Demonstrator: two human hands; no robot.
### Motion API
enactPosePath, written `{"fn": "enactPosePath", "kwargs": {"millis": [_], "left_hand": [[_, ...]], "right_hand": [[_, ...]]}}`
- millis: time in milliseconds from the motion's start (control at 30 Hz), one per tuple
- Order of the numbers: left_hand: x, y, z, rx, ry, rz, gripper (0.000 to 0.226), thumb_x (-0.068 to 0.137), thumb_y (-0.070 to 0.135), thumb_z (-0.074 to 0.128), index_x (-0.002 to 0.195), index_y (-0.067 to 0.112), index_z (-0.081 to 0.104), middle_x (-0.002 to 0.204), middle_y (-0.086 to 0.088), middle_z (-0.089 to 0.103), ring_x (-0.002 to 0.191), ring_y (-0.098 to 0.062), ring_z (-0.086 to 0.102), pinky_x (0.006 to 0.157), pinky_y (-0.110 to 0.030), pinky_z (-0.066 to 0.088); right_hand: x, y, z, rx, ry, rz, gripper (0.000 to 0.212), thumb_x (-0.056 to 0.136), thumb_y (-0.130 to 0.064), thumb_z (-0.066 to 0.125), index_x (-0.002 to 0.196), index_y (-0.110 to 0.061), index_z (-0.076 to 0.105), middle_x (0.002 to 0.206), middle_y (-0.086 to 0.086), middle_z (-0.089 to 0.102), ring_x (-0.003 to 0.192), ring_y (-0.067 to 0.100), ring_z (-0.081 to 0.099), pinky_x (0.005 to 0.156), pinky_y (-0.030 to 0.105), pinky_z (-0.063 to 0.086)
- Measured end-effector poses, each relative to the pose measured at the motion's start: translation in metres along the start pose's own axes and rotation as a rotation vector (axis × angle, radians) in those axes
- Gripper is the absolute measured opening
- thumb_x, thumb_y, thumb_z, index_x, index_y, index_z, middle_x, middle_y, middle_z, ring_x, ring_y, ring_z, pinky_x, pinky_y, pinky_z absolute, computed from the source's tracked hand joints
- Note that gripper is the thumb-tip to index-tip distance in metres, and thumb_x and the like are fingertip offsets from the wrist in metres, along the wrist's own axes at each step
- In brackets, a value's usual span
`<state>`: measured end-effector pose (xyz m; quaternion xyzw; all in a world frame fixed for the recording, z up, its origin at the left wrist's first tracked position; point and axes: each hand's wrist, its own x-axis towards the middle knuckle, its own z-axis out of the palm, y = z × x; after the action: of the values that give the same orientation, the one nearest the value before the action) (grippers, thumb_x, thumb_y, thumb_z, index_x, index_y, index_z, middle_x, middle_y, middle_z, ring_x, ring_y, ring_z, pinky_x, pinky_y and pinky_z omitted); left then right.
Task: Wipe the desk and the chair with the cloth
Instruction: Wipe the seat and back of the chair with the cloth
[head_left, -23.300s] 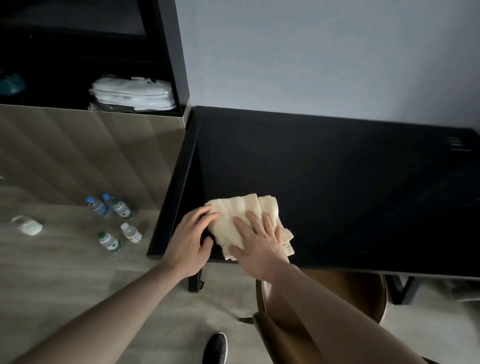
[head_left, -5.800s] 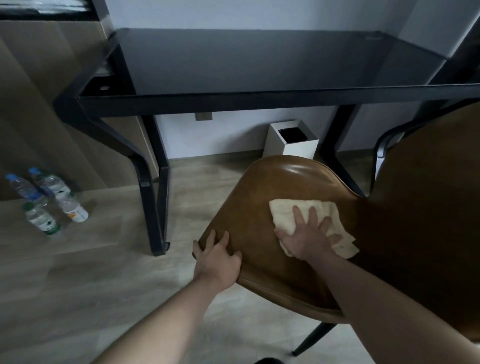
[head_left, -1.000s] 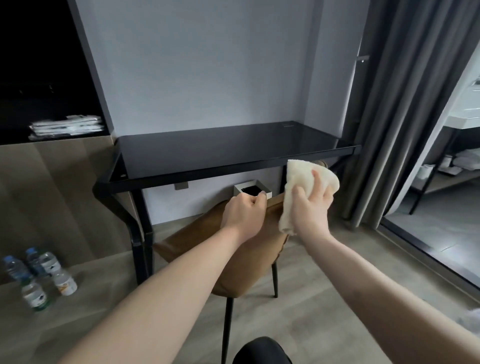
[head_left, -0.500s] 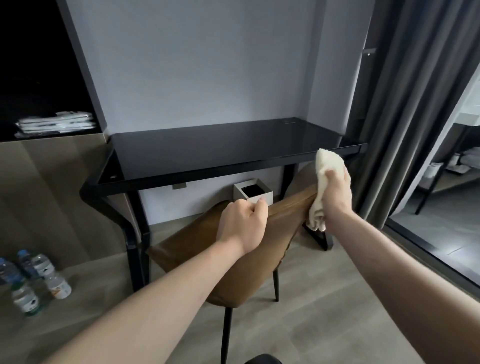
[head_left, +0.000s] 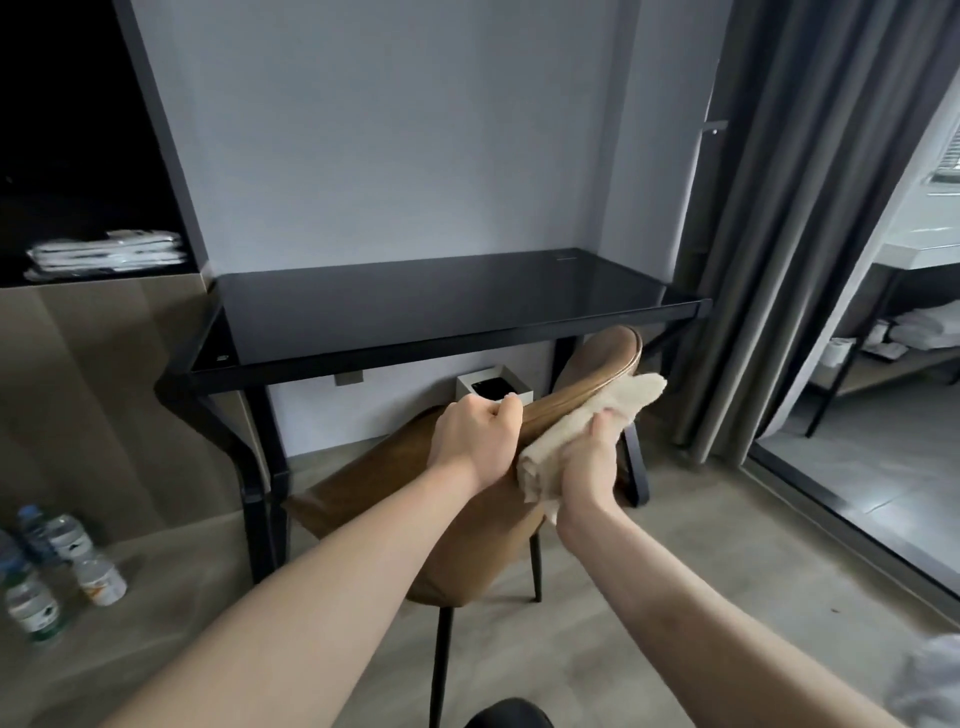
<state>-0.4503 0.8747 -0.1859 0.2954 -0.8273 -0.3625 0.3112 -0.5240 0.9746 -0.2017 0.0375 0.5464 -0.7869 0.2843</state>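
A brown leather chair (head_left: 597, 364) stands in front of the black glass desk (head_left: 415, 306), its backrest turned toward me. My left hand (head_left: 475, 441) grips the top edge of the backrest, fingers curled over it. My right hand (head_left: 589, 462) holds the cream cloth (head_left: 587, 421) and presses it against the outer side of the backrest, just right of the left hand. One end of the cloth sticks out toward the backrest's far end.
A white bin (head_left: 493, 387) sits under the desk. Several water bottles (head_left: 57, 566) stand on the floor at left. Folded white items (head_left: 109, 252) lie on the dark shelf. Grey curtains (head_left: 789, 208) hang at right beside a doorway.
My right hand has slid the cloth along the backrest toward me, from its far end to close beside the left hand. The left hand keeps its grip on the chair.
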Motion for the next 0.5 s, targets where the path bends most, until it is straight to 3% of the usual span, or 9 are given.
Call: {"fn": "enactPosePath", "kwargs": {"millis": [67, 133, 200, 300, 400, 500], "left_hand": [[-0.001, 0.002, -0.002, -0.016, -0.024, -0.023, 0.061, 0.099, 0.046, 0.042, 0.056, 0.006, 0.06, 0.052, -0.002, 0.06, 0.065, -0.023, 0.063, 0.06, -0.036, 0.049], [-0.004, 0.004, -0.005, -0.028, -0.043, -0.036, 0.063, 0.095, 0.05, 0.04, 0.056, 0.004, 0.059, 0.053, -0.004, 0.061, 0.065, -0.024, 0.063, 0.061, -0.036, 0.049], [-0.007, 0.002, -0.006, -0.033, -0.042, -0.041, 0.063, 0.101, 0.046, 0.044, 0.05, 0.01, 0.05, 0.047, 0.003, 0.052, 0.059, -0.02, 0.056, 0.057, -0.032, 0.041], [-0.009, -0.002, -0.005, -0.008, -0.023, -0.017, 0.065, 0.106, 0.038, 0.045, 0.045, 0.018, 0.038, 0.042, 0.007, 0.041, 0.05, -0.011, 0.044, 0.055, -0.03, 0.034], [-0.005, -0.005, -0.002, -0.014, -0.013, 0.005, 0.071, 0.107, 0.037, 0.046, 0.038, 0.02, 0.038, 0.039, 0.008, 0.038, 0.045, -0.01, 0.042, 0.054, -0.028, 0.033], [-0.002, -0.008, 0.001, -0.017, -0.008, 0.022, 0.074, 0.108, 0.033, 0.046, 0.035, 0.021, 0.042, 0.036, 0.009, 0.034, 0.042, -0.009, 0.041, 0.049, -0.023, 0.03]], "right_hand": [[0.003, 0.029, -0.006, 0.003, -0.052, -0.028, 0.106, 0.06, -0.093, 0.049, 0.15, -0.036, 0.05, 0.145, -0.003, 0.062, 0.127, 0.023, 0.062, 0.116, 0.049, 0.045], [0.009, 0.042, -0.011, 0.033, -0.068, -0.029, 0.115, 0.049, -0.09, 0.05, 0.151, -0.038, 0.049, 0.142, -0.001, 0.062, 0.125, 0.024, 0.061, 0.115, 0.052, 0.044], [-0.01, 0.023, -0.009, -0.011, -0.056, 0.007, 0.105, 0.061, -0.087, 0.051, 0.152, -0.035, 0.047, 0.143, 0.001, 0.061, 0.127, 0.026, 0.059, 0.116, 0.053, 0.043], [0.004, -0.005, -0.015, 0.009, -0.008, 0.072, 0.075, 0.098, -0.074, 0.044, 0.153, -0.023, 0.051, 0.144, 0.002, 0.057, 0.139, 0.031, 0.052, 0.123, 0.052, 0.034], [0.05, -0.034, -0.021, -0.012, 0.04, 0.022, 0.064, 0.106, -0.063, 0.04, 0.144, -0.017, 0.06, 0.135, 0.006, 0.065, 0.13, 0.031, 0.059, 0.121, 0.049, 0.039], [0.083, -0.049, -0.021, -0.043, 0.004, -0.022, 0.058, 0.108, -0.061, 0.038, 0.119, -0.015, 0.071, 0.105, 0.008, 0.075, 0.111, 0.028, 0.066, 0.108, 0.041, 0.049]]}}
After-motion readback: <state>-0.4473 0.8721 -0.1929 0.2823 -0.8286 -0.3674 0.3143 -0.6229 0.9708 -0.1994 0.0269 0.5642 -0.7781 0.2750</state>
